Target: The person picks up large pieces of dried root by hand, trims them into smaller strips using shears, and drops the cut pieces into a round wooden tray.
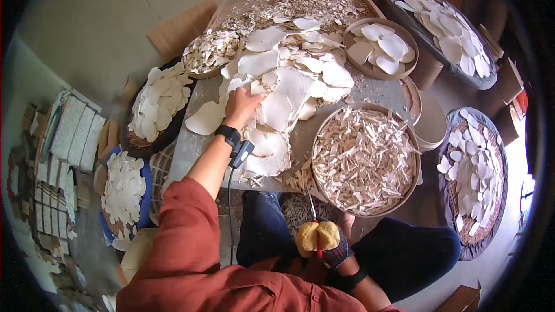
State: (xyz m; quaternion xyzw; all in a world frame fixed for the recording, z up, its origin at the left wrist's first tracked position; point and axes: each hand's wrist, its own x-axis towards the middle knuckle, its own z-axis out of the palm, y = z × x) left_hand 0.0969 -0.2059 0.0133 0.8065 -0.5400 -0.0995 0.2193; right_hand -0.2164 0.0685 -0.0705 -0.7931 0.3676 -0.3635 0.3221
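My left hand [243, 106] reaches into a heap of thin, stiff white sheets [288, 97] with ragged edges, its fingers closed at the edge of one of them. A watch and a small cabled box are strapped to that wrist. Low over my lap, my right hand [336, 252], in a dark patterned glove, grips scissors [312, 207] by handles wrapped in yellow sponge. Their metal blade points up and away, towards the table's near edge. Right above this hand, a round tray [417, 164] full of narrow white offcuts sits at the table's front right.
On the metal table [199, 153] stand a round tray of rounded white pieces [381, 51] and a basket of scraps [211, 52]. More scraps [295, 8] cover the far end. Trays of white pieces [159, 101] flank both sides; stacked white bundles [72, 130] stand far left.
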